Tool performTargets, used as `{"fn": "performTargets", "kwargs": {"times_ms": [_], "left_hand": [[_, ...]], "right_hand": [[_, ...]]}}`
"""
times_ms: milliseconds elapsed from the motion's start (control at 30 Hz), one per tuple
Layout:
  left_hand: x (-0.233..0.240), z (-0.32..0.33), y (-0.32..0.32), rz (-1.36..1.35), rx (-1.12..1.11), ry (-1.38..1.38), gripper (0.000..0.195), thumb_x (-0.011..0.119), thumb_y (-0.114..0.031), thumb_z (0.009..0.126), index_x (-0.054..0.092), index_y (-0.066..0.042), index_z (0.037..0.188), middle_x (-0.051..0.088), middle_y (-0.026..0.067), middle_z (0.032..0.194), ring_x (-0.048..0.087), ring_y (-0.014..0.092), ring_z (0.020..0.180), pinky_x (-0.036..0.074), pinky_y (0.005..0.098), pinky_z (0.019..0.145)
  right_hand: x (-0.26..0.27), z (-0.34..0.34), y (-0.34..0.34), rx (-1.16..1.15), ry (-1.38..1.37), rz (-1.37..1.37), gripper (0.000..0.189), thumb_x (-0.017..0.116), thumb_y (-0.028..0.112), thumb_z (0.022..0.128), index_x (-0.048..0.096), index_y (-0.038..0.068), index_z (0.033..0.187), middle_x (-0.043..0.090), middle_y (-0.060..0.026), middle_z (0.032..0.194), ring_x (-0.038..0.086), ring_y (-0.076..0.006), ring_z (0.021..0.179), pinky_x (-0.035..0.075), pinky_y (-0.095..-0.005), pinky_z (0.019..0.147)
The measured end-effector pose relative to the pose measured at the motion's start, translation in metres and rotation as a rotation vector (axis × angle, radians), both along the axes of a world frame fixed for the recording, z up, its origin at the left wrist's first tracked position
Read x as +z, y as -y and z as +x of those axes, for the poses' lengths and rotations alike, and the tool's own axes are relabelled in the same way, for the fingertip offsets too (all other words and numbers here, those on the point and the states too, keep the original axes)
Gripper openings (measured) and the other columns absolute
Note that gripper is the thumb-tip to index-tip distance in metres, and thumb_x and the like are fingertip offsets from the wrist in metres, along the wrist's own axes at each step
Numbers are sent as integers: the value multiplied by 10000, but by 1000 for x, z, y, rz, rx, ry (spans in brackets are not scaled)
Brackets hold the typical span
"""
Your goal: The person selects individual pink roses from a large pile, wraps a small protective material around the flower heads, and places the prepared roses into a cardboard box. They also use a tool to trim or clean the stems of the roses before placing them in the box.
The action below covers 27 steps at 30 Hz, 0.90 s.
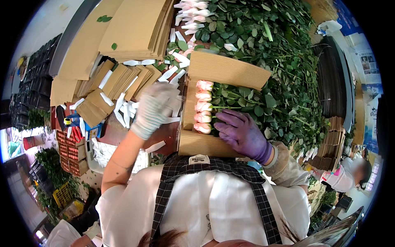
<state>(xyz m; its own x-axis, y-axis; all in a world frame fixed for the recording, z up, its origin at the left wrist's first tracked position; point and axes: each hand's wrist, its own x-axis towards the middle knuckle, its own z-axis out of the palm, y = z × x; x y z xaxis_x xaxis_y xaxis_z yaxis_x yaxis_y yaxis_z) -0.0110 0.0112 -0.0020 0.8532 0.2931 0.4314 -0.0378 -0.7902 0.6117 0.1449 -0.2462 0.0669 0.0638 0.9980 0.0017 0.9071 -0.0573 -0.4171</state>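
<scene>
A row of several pale pink roses [203, 106] lies on a sheet of corrugated cardboard [228, 68]. Their heads line up on the left, and their leafy stems [243, 98] run to the right. My right hand [243, 134], in a purple glove, rests over the stems just beside the lower heads with its fingers extended and slightly apart. Motion blurs my left hand [159, 108], gloved in white, left of the cardboard above scattered white foam sleeves [123, 111]. Whether its fingers hold anything cannot be made out.
Cardboard sheets [129, 27] are stacked at the back left, with smaller cardboard pieces [118, 81] nearer. A large heap of rose stems [277, 40] fills the right. Red-handled scissors [77, 134] are at the left edge. Another person [342, 179] is at far right.
</scene>
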Motion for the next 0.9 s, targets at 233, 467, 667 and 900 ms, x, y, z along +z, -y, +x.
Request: {"fn": "performTargets", "kwargs": {"times_ms": [233,467,667,900], "left_hand": [[-42,-93,-98,118,660,-272,258,729,-212,778,686,-61,982,667,142,1038,606,326,990,459,411,900],[-45,-87,-163,118,820,-607,565,769,-358,722,613,-55,1173,590,150,1240,549,310,1146,438,401,969],[-86,-60,-217,-184,586,-947,940,897,-440,505,505,-69,1275,544,189,1275,517,345,1189,409,384,1001],[-67,-69,-220,-300,561,-945,1038,921,-439,467,444,-66,1311,535,201,1254,501,341,1205,403,395,1017]], "right_hand": [[-10,3,-21,-18,-79,114,290,711,145,764,659,112,1048,602,-82,1186,576,-314,1082,480,-427,874],[-2,-3,-47,70,-32,-4,199,671,184,789,652,125,978,606,-55,1114,598,-293,977,469,-433,813],[0,3,-46,48,-88,-11,295,615,203,823,644,170,1115,604,-23,1111,589,-260,997,469,-416,829],[12,7,-26,-2,-111,50,263,660,208,829,649,121,1078,613,-51,1154,595,-263,1017,471,-407,850]]}}
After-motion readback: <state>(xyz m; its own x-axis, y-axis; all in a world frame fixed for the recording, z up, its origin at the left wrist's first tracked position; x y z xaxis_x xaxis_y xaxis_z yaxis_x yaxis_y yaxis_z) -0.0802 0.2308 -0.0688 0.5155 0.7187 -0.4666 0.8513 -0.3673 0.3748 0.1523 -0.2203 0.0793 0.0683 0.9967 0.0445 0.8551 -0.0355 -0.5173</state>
